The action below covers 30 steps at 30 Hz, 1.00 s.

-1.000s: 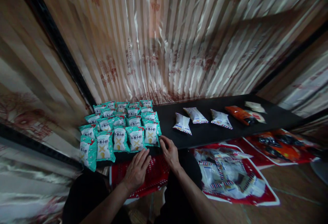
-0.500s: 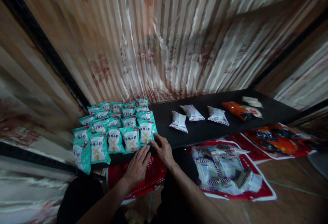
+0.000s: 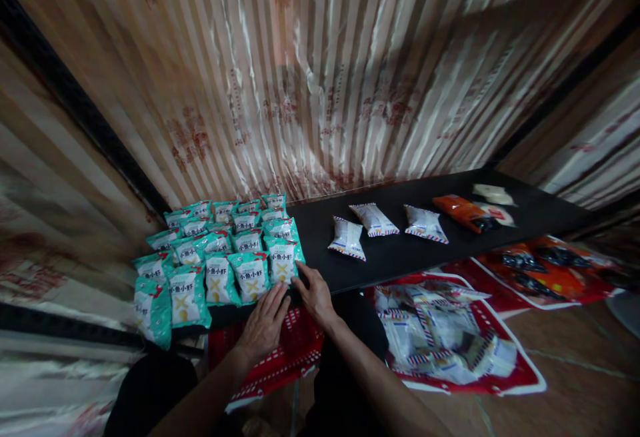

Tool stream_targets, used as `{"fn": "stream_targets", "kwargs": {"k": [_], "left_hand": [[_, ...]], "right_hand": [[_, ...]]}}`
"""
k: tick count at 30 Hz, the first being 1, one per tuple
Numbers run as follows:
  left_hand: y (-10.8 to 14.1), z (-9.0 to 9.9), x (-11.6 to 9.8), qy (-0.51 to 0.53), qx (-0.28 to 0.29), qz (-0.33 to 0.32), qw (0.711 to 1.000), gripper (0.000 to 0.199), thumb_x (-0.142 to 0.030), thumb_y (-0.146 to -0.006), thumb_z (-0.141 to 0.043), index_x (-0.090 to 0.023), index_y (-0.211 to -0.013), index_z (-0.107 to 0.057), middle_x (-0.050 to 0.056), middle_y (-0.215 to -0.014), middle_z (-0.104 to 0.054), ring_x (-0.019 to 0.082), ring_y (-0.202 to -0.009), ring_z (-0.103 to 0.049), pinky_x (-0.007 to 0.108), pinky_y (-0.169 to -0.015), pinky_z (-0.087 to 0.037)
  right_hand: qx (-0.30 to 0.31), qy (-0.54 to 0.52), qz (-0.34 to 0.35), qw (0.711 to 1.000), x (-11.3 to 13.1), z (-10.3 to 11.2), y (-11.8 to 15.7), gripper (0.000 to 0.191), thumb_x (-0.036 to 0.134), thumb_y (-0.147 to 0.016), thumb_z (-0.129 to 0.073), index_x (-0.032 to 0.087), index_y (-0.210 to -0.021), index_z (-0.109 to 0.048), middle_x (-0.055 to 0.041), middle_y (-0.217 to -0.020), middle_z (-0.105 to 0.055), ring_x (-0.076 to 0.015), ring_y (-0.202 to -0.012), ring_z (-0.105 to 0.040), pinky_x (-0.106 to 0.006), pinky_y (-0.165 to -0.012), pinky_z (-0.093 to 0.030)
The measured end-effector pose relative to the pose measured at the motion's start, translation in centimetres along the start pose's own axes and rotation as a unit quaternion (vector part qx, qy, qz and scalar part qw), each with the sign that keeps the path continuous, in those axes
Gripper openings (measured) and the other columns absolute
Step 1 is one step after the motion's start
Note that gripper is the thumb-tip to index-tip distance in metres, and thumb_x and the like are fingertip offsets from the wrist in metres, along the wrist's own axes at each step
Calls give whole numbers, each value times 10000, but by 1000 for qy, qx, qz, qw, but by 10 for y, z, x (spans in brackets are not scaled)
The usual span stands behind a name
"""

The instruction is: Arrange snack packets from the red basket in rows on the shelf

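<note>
Several teal-and-white snack bags (image 3: 253, 276) stand in packed rows at the left end of a black shelf (image 3: 325, 274). My left hand (image 3: 264, 320) lies with its fingers stretched out at the lower edge of the front-right snack bag (image 3: 283, 262). Against the lower right side of that same bag rest the fingertips of my right hand (image 3: 314, 296), its fingers extended and slightly bent. Neither hand is wrapped round a bag. The leftmost front bag (image 3: 151, 310) leans at the shelf's corner.
Farther right on the shelf lie three white striped-edge bags (image 3: 374, 220), an orange bag (image 3: 463, 212) and pale packets (image 3: 493, 194). Below are a red basket (image 3: 530, 370) of white bags, another with orange bags (image 3: 545, 270), and a red basket (image 3: 295, 344) under my hands. Patterned curtain (image 3: 280, 90) hangs behind.
The view has shifted slightly, so the teal bags appear a little lower and farther left. Both hands stay at the front-right bag, with hardly any movement.
</note>
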<state>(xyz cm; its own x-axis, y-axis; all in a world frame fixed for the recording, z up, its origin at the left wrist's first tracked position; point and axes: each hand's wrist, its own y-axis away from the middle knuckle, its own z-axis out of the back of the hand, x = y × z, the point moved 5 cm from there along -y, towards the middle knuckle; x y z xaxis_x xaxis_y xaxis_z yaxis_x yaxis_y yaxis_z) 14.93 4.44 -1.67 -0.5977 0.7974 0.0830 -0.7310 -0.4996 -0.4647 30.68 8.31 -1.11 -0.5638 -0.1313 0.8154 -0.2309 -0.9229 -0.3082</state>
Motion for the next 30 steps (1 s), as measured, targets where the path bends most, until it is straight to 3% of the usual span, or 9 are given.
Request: {"fn": "stream_targets", "kwargs": {"k": [7, 13, 20, 30], "left_hand": [[-5, -6, 1, -33, 0, -38, 999, 461, -131, -840, -414, -105, -1299, -461, 124, -1486, -289, 240, -1386, -197, 401, -1117, -196], [-9, -3, 1, -66, 1, -99, 993, 470, -170, -854, -429, -100, -1318, -441, 99, -1475, -320, 214, -1385, -203, 398, -1146, -108], [-31, 12, 10, -59, -14, -99, 993, 483, -274, -869, -442, -92, -1317, -444, 100, -1445, -377, 212, -1387, -196, 396, -1157, -86], [-28, 5, 12, -65, 1, -112, 992, 486, -292, -867, -439, -98, -1313, -452, 95, -1478, -313, 238, -1386, -195, 408, -1151, -102]], "right_hand": [[-19, 5, 9, 1000, 1, 10, -6, 366, 383, -839, -516, 219, -1147, -624, -97, -1041, -677, -239, -968, -610, -400, -870, -498], [-74, 33, -8, 997, -7, 28, -35, 385, 400, -877, -416, 189, -1117, -631, -107, -1069, -677, -243, -996, -601, -421, -892, -475], [-54, 27, -21, 998, -19, 15, -58, 385, 386, -820, -486, 217, -1134, -631, -78, -1022, -698, -245, -916, -634, -407, -840, -499], [-19, -46, -41, 998, -24, 0, -67, 278, 319, -784, -505, 234, -991, -669, -41, -904, -696, -210, -823, -633, -347, -774, -504]]}}
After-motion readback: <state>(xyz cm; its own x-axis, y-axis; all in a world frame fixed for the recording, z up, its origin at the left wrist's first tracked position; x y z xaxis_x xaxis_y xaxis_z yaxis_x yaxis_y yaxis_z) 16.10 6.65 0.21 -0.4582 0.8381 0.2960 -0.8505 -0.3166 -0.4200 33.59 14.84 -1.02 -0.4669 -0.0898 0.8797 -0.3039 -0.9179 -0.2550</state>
